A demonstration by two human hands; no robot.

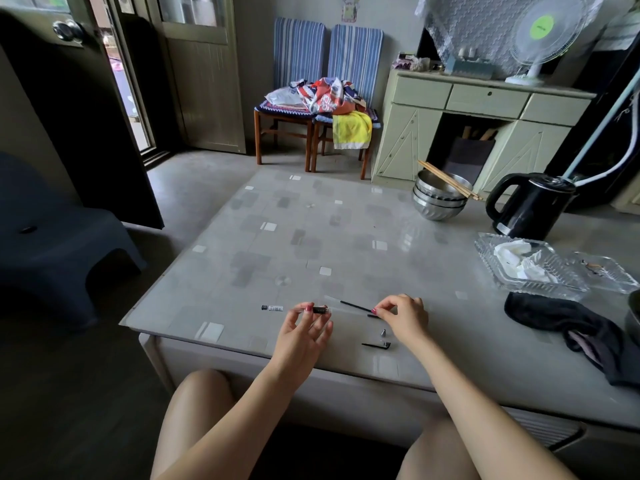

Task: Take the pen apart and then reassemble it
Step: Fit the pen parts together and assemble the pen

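Pen barrel, clear plastic w/ black grip (320,310), was pinched in left hand (300,336) above the table; right hand (403,315) pinched thin black refill (356,306). Disassembly looked done (tip, clip lay loose); next, prob. thread refill into barrel.

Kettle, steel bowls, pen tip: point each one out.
Kettle (531,206): head view, middle of the black body.
Steel bowls (438,204): head view, side of the stack.
Pen tip (383,333): head view, middle of the small metal cone.

table (311,237): glossy, smooth | bowls (438,199): shiny metal | tray (491,268): clear glass | kettle (530,206): glossy black plastic
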